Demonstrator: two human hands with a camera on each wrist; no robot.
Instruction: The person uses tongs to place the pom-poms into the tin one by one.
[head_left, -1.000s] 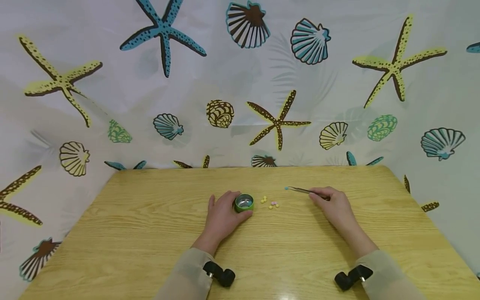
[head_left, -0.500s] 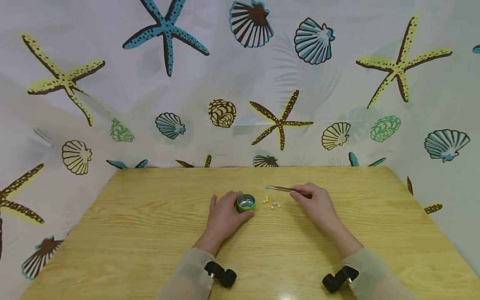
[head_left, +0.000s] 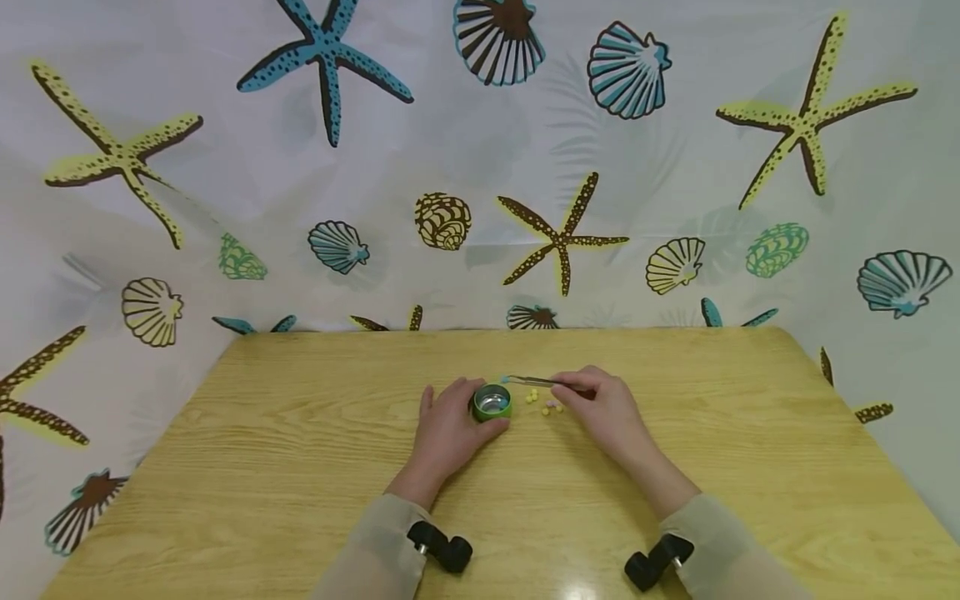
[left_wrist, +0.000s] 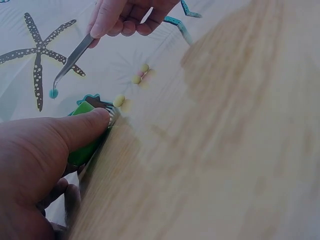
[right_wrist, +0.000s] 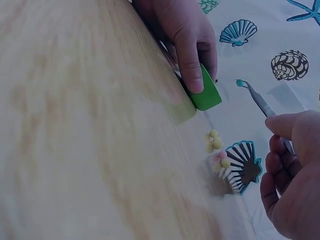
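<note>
Both hands rest near the middle of the wooden tabletop [head_left: 300, 467], a bit closer to its far edge. On the left side, the left hand [head_left: 446, 433] lies low on the wood with its fingers curled round a small green cup [head_left: 491, 402]. Its thumb presses on the cup's side nearest the right hand, and its other fingers wrap the opposite side. The cup stands upright with its mouth facing up. Its inside is shiny like metal, and I cannot tell if anything is in it.

On the other side, the right hand [head_left: 603, 408] pinches a thin pair of metal tweezers [head_left: 542, 382] between its thumb and fingers. Its other fingers are tucked in. Pointing toward the cup, the tweezers slant over the tabletop. At their tip sits a tiny blue bead [head_left: 506, 379], clamped there. The bead hangs in the air just beside the cup's rim, on the far side of it, and is not touching the wood.

Between the cup and the right hand lies a little bunch of beads [head_left: 544, 403] on the tabletop. Some are yellow and some are pink. They sit close to the cup but do not touch it.

Behind the far edge hangs a curtain [head_left: 480, 167] with starfish and shells.
</note>
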